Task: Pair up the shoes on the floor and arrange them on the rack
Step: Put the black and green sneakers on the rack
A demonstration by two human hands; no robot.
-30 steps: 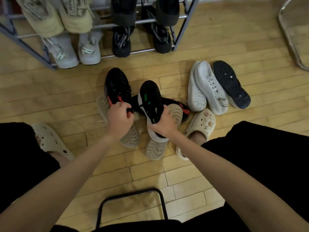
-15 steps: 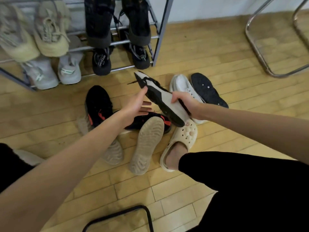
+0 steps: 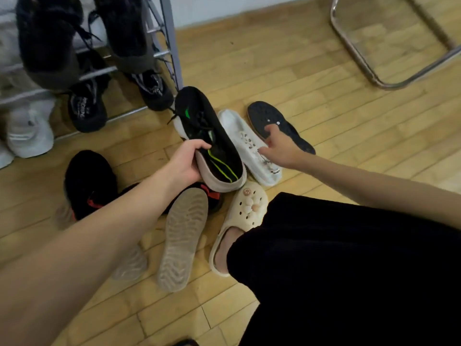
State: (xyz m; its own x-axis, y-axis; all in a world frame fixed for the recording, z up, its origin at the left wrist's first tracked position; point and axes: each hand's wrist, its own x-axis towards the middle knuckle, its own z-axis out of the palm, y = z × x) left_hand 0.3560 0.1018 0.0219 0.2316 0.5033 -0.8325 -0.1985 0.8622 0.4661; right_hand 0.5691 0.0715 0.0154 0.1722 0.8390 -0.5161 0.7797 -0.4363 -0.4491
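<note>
Fingers of the left hand [image 3: 185, 162] are now being wrapped around the black shoe with green [image 3: 212, 141], passed over from the right hand [image 3: 279, 146]. Its loose, empty fingers are being stretched toward the upturned dark shoe [image 3: 282, 126] at two o'clock, maybe its match.

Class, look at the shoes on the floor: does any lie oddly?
Yes. The dark shoe beside the white lace-up sneaker lies sole-up, and so does the tan-soled shoe near the cream clog.
</note>
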